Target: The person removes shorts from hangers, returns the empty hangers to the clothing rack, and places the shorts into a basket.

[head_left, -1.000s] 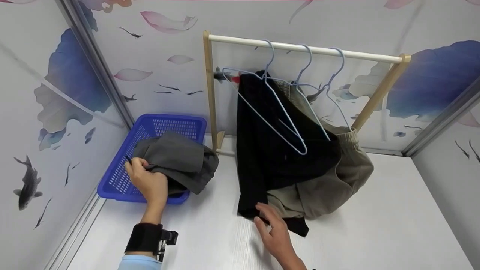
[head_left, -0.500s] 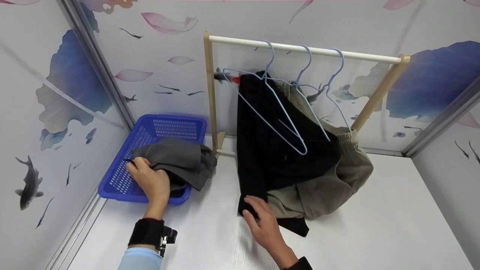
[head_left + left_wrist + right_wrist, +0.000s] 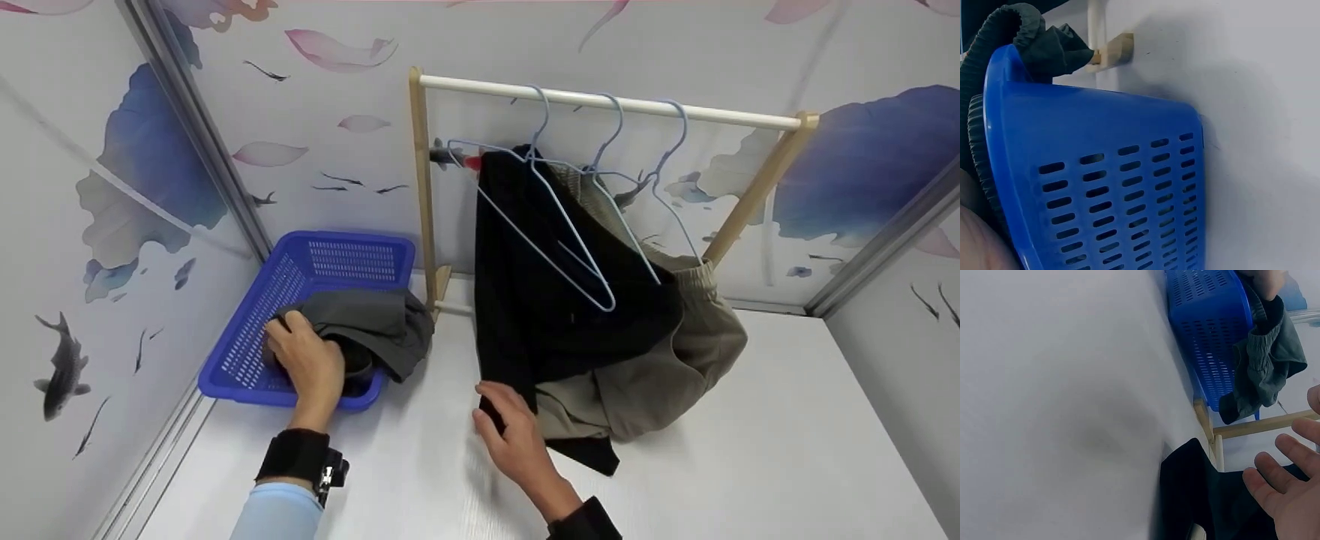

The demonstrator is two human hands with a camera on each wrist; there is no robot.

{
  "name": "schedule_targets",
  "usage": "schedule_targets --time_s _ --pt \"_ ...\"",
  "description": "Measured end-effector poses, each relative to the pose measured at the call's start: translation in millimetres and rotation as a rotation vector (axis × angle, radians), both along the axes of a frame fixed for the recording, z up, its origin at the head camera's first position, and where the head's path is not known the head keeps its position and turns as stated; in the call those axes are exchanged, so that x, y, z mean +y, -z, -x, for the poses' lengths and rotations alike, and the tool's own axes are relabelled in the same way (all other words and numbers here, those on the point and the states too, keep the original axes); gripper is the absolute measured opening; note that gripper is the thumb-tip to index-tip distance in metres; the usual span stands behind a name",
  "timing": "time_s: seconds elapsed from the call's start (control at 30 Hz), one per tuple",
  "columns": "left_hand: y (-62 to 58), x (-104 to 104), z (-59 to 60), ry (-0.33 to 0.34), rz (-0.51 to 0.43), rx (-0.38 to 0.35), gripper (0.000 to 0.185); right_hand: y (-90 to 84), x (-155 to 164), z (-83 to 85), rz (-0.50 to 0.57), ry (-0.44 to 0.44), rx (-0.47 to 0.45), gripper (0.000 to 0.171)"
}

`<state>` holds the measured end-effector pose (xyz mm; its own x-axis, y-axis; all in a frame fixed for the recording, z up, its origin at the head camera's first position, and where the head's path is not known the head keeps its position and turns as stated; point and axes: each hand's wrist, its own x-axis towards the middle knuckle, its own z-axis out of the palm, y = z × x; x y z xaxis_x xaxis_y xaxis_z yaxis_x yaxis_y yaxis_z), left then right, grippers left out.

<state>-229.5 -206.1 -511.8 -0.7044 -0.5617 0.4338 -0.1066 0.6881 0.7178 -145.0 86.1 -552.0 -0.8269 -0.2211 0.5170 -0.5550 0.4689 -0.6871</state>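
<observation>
My left hand point(image 3: 311, 367) grips the edge of a dark grey garment with a gathered elastic waistband point(image 3: 367, 319), likely pants. The garment is bunched in the blue plastic basket point(image 3: 345, 238) and spills over its right side. In the left wrist view, the ribbed waistband lies along the rim of the basket point(image 3: 1112, 124), with only part of the hand showing at the left edge. My right hand point(image 3: 517, 439) holds nothing; its fingers are spread and relaxed, overlapping the hem of a black garment point(image 3: 510, 300) in the head view.
A wooden rack with a white rail point(image 3: 480, 88) stands behind, with three blue hangers point(image 3: 537, 131) on it. Black clothing and khaki pants point(image 3: 697, 330) hang from them, their lower ends on the white table point(image 3: 795, 450). Printed wall panels enclose the sides and back.
My left hand has lowered the grey pants a little deeper into the basket, and the cloth has flattened. My right hand has drifted left and slightly up.
</observation>
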Motion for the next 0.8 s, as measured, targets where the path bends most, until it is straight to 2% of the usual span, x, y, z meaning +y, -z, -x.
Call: schedule_targets --time_s 0.23,0.5,0.67,0.8 --pt "8.4 -4 6.8 0.097 0.189 -0.239 0.018 -3.6 -4 5.4 0.005 -0.008 0.056 0.031" --pt "10.3 -10 12.6 0.238 0.318 -0.431 0.023 -1.8 -5 5.8 0.006 -0.013 0.054 0.03" --pt "7.5 -14 14.2 0.339 0.307 -0.55 0.044 -0.7 -5 5.3 0.009 -0.015 0.043 0.03" --pt "2.8 -17 15.9 0.454 0.188 -0.644 0.054 0.6 -5 4.9 0.006 -0.01 0.041 0.029"
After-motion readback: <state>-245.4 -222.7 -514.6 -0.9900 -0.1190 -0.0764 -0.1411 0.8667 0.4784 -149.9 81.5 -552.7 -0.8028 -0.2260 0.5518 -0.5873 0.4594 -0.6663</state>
